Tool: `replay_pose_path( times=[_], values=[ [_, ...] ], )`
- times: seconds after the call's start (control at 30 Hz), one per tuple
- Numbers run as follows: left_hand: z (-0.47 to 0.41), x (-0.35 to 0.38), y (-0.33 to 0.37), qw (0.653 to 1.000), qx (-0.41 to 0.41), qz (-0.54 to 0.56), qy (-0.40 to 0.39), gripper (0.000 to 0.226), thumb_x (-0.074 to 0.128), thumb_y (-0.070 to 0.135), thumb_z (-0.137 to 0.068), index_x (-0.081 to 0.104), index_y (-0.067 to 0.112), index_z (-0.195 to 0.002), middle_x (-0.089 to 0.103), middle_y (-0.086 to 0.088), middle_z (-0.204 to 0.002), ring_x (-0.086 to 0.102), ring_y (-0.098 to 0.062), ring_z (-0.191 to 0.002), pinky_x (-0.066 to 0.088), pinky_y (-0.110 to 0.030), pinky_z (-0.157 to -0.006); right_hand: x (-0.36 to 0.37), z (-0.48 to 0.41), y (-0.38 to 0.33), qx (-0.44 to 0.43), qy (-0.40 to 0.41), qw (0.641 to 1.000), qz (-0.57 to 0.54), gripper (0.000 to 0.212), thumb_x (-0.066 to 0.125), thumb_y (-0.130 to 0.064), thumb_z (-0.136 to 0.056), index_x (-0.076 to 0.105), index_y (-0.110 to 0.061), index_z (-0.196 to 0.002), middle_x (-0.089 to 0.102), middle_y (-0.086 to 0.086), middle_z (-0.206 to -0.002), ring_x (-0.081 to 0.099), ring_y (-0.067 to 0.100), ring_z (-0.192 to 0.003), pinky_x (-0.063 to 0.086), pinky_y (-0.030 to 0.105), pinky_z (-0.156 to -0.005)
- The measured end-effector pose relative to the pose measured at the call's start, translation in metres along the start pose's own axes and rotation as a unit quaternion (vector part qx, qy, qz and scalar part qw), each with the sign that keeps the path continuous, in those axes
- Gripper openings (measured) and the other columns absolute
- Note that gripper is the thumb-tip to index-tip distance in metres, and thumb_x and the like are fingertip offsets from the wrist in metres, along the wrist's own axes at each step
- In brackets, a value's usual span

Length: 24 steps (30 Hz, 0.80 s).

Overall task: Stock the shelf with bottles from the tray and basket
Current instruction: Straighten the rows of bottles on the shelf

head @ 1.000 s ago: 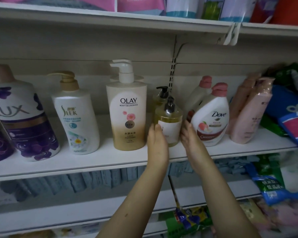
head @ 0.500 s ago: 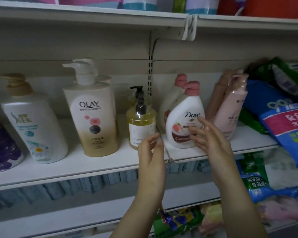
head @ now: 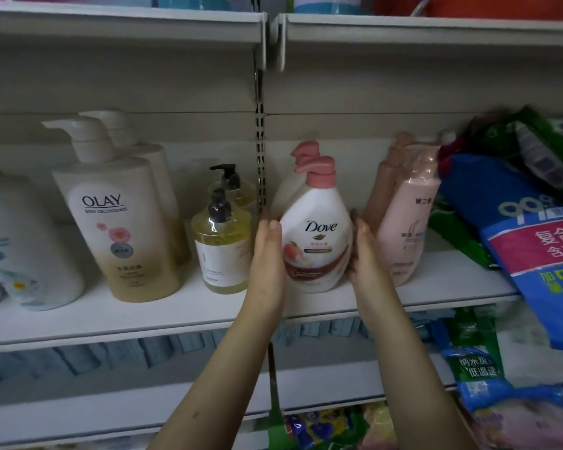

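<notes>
Here, the straight fingers (head: 270, 227) of the left hand (head: 267, 258) are lying flat against the left side of the front Dove bottle (head: 319, 235), while the straight fingers (head: 361, 226) of the right hand (head: 366, 261) are pressing against its right side. Neither hand is curling round the bottle, so it is being bracketed between two extended palms. The bottle is standing upright with its pink pump cap pointing left, near the front edge of the middle shelf (head: 143, 316); whether its base is resting on the board or is just clear of it cannot be told. A second Dove bottle (head: 301, 150) is standing directly behind it, farther in. Just to the left, past the left hand, a yellow pump bottle (head: 221, 254) is standing in front of a matching one (head: 239, 190). Beyond these, two Olay bottles (head: 124, 228) are lining up one behind the other. At the far left a white bottle (head: 23, 254) is partly leaving the view. Just right of the right hand, pink bottles (head: 407, 222) are standing in a row running front to back. Blue and green refill packs (head: 533, 238) are leaning at the right end of the shelf. A slotted upright (head: 260, 151) is running up the back panel behind the Dove bottles.
</notes>
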State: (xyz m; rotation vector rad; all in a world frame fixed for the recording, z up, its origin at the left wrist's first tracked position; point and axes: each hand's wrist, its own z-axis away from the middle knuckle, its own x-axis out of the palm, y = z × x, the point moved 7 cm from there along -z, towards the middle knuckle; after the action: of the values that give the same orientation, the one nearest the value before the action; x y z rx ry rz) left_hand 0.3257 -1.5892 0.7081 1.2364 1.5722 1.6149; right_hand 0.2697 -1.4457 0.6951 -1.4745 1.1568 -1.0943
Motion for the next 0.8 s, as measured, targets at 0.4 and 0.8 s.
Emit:
replay_pose_path(
  times=[0.4,0.8],
  values=[
    [-0.013,0.007,-0.018,0.995,-0.054,0.071,0.045,0.077,0.051,0.068,-0.066,0.062,0.016,-0.122,0.069,-0.008,-0.117,0.065,-0.024,-0.112,0.044,-0.049,-0.104,0.013,-0.023,0.011,0.084,-0.031,0.990,-0.109,0.046,0.038,-0.049,-0.099,0.061,-0.022,-0.128,0.071,-0.001,-0.116,0.065,0.015,-0.111,0.049,0.037,-0.098],
    [-0.020,0.009,-0.016,0.988,-0.054,0.118,0.084,0.043,0.045,0.034,-0.094,0.062,0.008,-0.125,0.071,-0.013,-0.113,0.065,-0.029,-0.110,0.047,-0.049,-0.102,0.019,-0.032,0.011,0.082,-0.071,0.974,-0.201,0.043,0.037,-0.038,-0.100,0.065,-0.011,-0.117,0.074,0.007,-0.104,0.070,0.018,-0.099,0.051,0.032,-0.083]
  ],
)
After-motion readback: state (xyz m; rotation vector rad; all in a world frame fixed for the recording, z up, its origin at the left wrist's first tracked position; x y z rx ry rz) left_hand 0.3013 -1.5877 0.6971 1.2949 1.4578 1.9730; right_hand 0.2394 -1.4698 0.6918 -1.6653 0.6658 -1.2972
